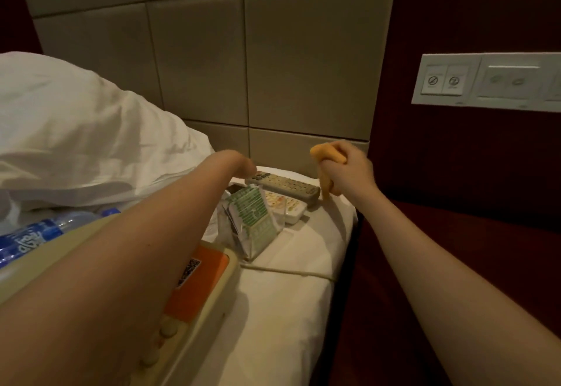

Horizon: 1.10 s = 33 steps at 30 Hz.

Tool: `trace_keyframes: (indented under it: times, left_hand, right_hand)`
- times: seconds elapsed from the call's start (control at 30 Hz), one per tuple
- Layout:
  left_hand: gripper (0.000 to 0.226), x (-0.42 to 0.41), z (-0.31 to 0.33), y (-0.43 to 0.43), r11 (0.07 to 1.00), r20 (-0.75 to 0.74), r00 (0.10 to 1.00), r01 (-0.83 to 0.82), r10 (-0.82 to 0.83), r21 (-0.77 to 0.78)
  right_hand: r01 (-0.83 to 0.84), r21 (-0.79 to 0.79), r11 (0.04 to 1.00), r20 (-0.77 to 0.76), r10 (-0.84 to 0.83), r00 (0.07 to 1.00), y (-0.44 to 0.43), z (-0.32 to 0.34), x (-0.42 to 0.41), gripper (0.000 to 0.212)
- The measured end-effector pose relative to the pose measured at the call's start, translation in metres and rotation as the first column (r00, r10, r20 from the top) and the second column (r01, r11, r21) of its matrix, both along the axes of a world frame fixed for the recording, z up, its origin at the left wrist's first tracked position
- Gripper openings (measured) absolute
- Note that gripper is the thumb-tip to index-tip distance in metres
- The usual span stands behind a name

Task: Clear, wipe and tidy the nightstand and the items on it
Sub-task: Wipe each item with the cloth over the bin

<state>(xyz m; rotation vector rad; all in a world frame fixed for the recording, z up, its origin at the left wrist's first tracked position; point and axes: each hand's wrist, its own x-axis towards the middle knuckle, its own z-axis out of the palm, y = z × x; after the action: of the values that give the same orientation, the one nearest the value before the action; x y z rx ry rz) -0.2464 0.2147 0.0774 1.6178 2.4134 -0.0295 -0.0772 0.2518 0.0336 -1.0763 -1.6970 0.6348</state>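
Observation:
My right hand [349,168] grips a crumpled orange cloth [329,155] above the far right corner of the white bed sheet [282,309]. My left hand [243,162] is bent down at the wrist over the near end of a grey remote [285,187]; its fingers are hidden. A white remote [288,206] lies beside the grey one. In front of them stands a clear acrylic holder with a green card [255,218]. A beige telephone with an orange label [200,288] lies under my left forearm. The dark wooden nightstand [455,228] is at the right.
A white pillow [76,130] fills the left, with blue-labelled water bottles [33,237] below it. A padded beige headboard [273,52] stands behind. A white switch panel [485,82] is on the dark wall at the right. A thin cord [288,272] crosses the sheet.

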Motion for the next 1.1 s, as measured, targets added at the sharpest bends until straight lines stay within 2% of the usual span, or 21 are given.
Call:
trace_keyframes:
  times: [0.07, 0.13, 0.2, 0.27, 0.37, 0.43, 0.5, 0.6, 0.7, 0.77, 0.83, 0.93, 1.03, 1.1]
  left_hand:
    - [0.046, -0.002, 0.001, -0.006, 0.999, -0.055, 0.998, 0.001, -0.003, -0.038]
    - [0.048, -0.005, 0.002, -0.010, 0.999, -0.054, 0.998, -0.014, 0.011, -0.047]
    - [0.050, -0.008, 0.001, -0.009, 0.999, -0.011, 0.999, -0.044, 0.044, -0.030]
    - [0.050, -0.010, 0.000, -0.008, 0.997, 0.017, 0.997, -0.070, 0.071, -0.025]
    - [0.040, -0.007, -0.003, -0.005, 0.997, 0.129, 0.989, -0.071, 0.070, 0.003]
    - [0.037, -0.006, -0.005, -0.003, 0.995, 0.186, 0.981, -0.070, 0.056, 0.071]
    - [0.037, -0.007, -0.004, -0.001, 0.988, 0.244, 0.968, -0.088, 0.055, 0.128]
    - [0.025, -0.006, 0.002, -0.003, 0.969, 0.336, 0.940, -0.142, 0.068, 0.200]
    - [0.023, -0.002, 0.010, -0.010, 0.950, 0.449, 0.893, -0.178, 0.045, 0.258]
    - [0.025, 0.004, 0.016, -0.016, 0.920, 0.551, 0.835, -0.212, -0.006, 0.331]
    - [0.022, 0.013, 0.027, -0.024, 0.870, 0.642, 0.760, -0.243, -0.104, 0.429]
    - [0.023, 0.029, 0.045, -0.037, 0.798, 0.732, 0.627, -0.281, -0.267, 0.532]
    - [0.019, 0.049, 0.058, -0.053, 0.728, 0.706, 0.618, -0.299, -0.345, 0.617]
    - [0.019, 0.063, 0.062, -0.064, 0.701, 0.748, 0.544, -0.359, -0.380, 0.617]
  right_hand:
    - [0.150, -0.069, 0.986, -0.093, -0.156, 0.983, -0.010, 0.006, 0.006, 0.008]
    - [0.194, -0.305, 0.932, -0.118, -0.239, 0.964, -0.020, 0.003, 0.012, 0.008]
    - [0.057, -0.601, 0.797, -0.159, -0.189, 0.969, -0.029, -0.005, 0.013, 0.009]
    - [-0.087, -0.736, 0.671, -0.233, -0.131, 0.964, -0.034, -0.014, 0.011, 0.020]
    - [-0.170, -0.754, 0.634, -0.322, -0.132, 0.938, -0.037, -0.012, 0.007, 0.010]
    - [-0.268, -0.768, 0.582, -0.422, -0.145, 0.895, -0.040, -0.008, 0.006, 0.026]
    - [-0.349, -0.777, 0.524, -0.493, -0.162, 0.855, -0.043, -0.006, 0.007, 0.031]
    - [-0.308, -0.762, 0.570, -0.520, -0.255, 0.815, -0.045, -0.012, 0.011, 0.031]
    - [-0.472, -0.684, 0.556, -0.708, -0.349, 0.614, -0.049, -0.021, 0.018, 0.027]
    - [-0.567, -0.612, 0.551, -0.789, -0.375, 0.487, -0.056, -0.024, 0.023, 0.020]
    - [-0.616, -0.552, 0.562, -0.834, -0.383, 0.398, -0.066, -0.020, 0.026, 0.020]
    - [-0.601, -0.525, 0.602, -0.851, -0.358, 0.384, -0.086, -0.004, 0.034, 0.025]
    - [-0.577, -0.493, 0.651, -0.869, -0.328, 0.371, -0.116, 0.019, 0.044, 0.027]
    - [-0.543, -0.467, 0.698, -0.883, -0.330, 0.335, -0.135, 0.031, 0.056, 0.029]
